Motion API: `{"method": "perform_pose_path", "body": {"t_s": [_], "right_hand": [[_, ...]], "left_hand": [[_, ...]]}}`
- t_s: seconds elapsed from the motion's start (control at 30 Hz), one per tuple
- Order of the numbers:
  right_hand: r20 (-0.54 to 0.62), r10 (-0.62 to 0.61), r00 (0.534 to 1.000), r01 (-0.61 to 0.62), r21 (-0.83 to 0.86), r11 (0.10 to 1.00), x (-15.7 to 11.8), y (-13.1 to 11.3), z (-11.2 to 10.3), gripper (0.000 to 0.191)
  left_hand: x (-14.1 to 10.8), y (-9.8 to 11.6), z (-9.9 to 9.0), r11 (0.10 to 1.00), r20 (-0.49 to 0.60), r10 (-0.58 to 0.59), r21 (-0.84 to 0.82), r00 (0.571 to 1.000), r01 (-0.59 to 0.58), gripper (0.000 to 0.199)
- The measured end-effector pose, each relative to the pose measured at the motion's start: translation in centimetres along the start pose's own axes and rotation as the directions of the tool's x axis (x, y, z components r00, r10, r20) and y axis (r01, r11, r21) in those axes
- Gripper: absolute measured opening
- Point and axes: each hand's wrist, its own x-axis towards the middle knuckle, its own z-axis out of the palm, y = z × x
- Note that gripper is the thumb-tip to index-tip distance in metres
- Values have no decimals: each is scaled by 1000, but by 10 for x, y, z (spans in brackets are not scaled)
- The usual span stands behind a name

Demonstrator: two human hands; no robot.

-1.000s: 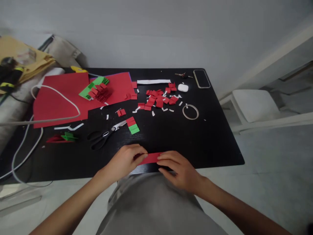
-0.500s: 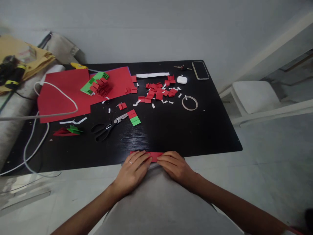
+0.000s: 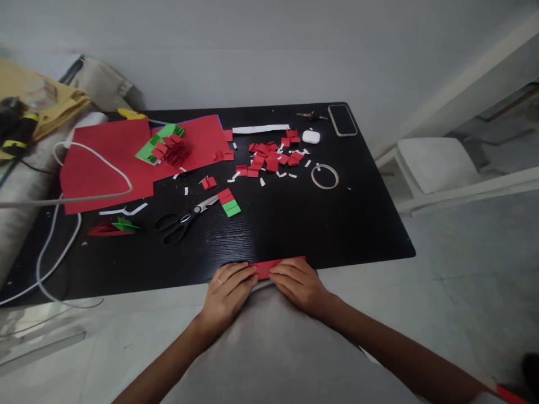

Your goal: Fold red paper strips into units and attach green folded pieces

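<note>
A folded red paper strip (image 3: 264, 269) lies along the table's front edge, close to my body. My left hand (image 3: 229, 289) grips its left part, fingers together on top and a ring on one finger. Opposite it, my right hand (image 3: 297, 283) holds the strip too, and the paper's far corner shows behind those fingers. Both thumbs are mostly hidden. Beyond my hands lies a small red and green folded paper piece (image 3: 228, 203), touching the blades of black-handled scissors (image 3: 181, 221).
Many small red folded pieces (image 3: 272, 160) and white scraps are scattered mid-table. Large red sheets (image 3: 105, 163) lie left, under a green and red paper stack (image 3: 168, 147). A white cable (image 3: 42, 258) loops over the left side. A tape ring (image 3: 324, 176) and phone (image 3: 342, 120) lie right.
The red strip has shifted right between my hands: its end now shows beyond my right fingers, while the part behind my left fingers no longer shows. The view has moved slightly.
</note>
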Motion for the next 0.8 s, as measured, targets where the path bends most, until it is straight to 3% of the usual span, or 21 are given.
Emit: {"method": "perform_pose_path", "body": {"t_s": [0.8], "right_hand": [[-21,-30,999,28,-66,997,-1,-1,0,19]], "left_hand": [[-2,3,6,994,8,21,111,1000,-21,15]]}}
